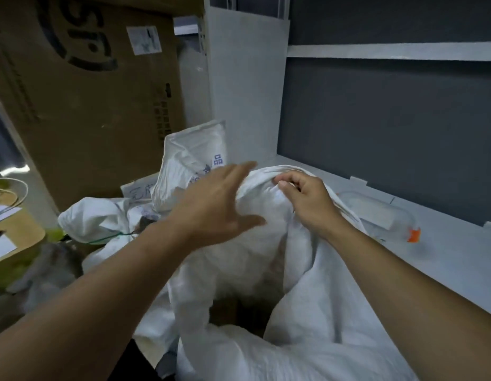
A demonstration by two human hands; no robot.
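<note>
**mopo_77:** ok so what's the setup here? Looks like an office cubby to me.

**tildarr:** pretty much. There's a white desk (445,259) with a dark grey partition (390,127) running along its back edge, plus a white upright panel (247,86) at the back left corner. A big cardboard box (87,105) stands just left of that panel. A clear plastic bottle (376,213) lies on its side near the back edge, and its orange cap (413,234) points toward the right end of the desk.

**mopo_77:** and the white stuff?

**tildarr:** That's the white sack (307,298) – it's bunched up at the left end of the desk near the front edge, with a dark opening showing low in the folds. Behind it, toward the back left corner, a second printed sack (189,160) with blue characters is propped up, and a green string (106,237) trails off to its left.

**mopo_77:** hands?

**tildarr:** The right hand (307,204) is up at the sack's highest fold, back of the hand facing the camera, with fingers and thumb curled in and pinching the fabric. The left hand (214,204) is blurry. It's spread flat with straight fingers and the thumb sticking out, hovering beside the right one over the same fold and gripping nothing. Can't tell if it actually touches the cloth. Both forearms come in bare from the bottom corners.
</note>
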